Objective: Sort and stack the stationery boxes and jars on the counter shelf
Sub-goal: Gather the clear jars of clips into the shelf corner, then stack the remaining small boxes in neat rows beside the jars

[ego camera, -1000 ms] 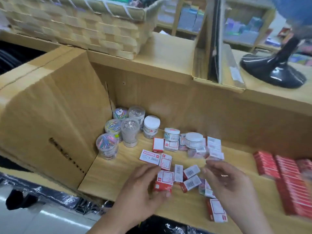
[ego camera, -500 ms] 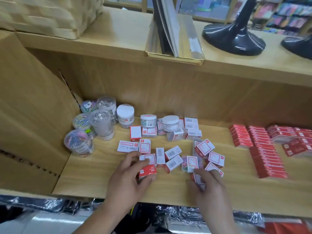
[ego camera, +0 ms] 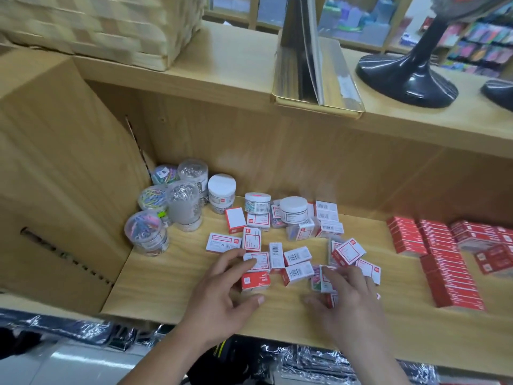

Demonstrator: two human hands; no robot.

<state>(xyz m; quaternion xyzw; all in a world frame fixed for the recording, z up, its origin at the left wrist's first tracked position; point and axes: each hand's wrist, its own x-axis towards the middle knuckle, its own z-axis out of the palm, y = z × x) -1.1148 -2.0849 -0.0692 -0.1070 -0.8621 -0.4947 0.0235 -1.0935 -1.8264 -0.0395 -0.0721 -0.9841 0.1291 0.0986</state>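
Several small red and white stationery boxes (ego camera: 297, 255) lie scattered on the wooden counter shelf (ego camera: 166, 284). My left hand (ego camera: 222, 298) grips a small stack of these boxes (ego camera: 255, 281), fingers on top and thumb at the near side. My right hand (ego camera: 349, 298) curls round another box (ego camera: 325, 279) among the loose ones on the right. Clear jars of coloured paper clips (ego camera: 147, 236) stand in the left corner. Low white-lidded jars (ego camera: 294, 210) sit behind the boxes.
Neat rows of red boxes (ego camera: 444, 262) fill the shelf's right side. A cardboard wall (ego camera: 55, 176) closes the left. On the counter top above stand a woven basket (ego camera: 111, 26), a cardboard tray with a book (ego camera: 313, 65) and a black fan base (ego camera: 408, 81).
The view has swung right and nearer. My left hand has drawn the box stack slightly toward me. My right hand has closed over boxes on the right.
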